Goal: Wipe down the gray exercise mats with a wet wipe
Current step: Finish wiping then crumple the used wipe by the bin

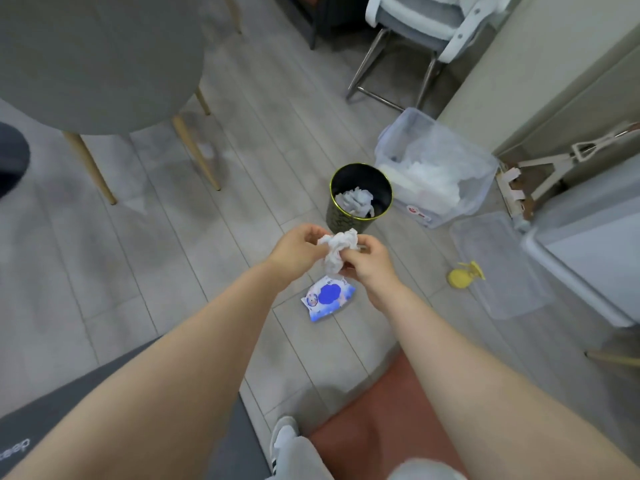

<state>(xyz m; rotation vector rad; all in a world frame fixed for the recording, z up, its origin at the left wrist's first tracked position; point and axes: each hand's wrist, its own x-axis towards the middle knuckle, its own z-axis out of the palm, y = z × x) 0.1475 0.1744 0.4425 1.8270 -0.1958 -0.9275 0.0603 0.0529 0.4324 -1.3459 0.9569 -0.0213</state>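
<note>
White wet wipe (337,251) crumpled, held above floor; gray mat (221,441) bottom-left.

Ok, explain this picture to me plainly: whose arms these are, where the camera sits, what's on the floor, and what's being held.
No machine here: these are a person's bare arms, filmed by a camera worn on the head, looking forward and down. Both hands, the left hand and the right hand, pinch a crumpled white wipe between them. On the floor below lies a blue wipe pack. Just beyond the hands stands a black bin with crumpled white wipes inside. To its right is a clear tub, its lid flat on the floor, and a small yellow object. A gray mat shows at bottom left, a reddish one at bottom middle.
</note>
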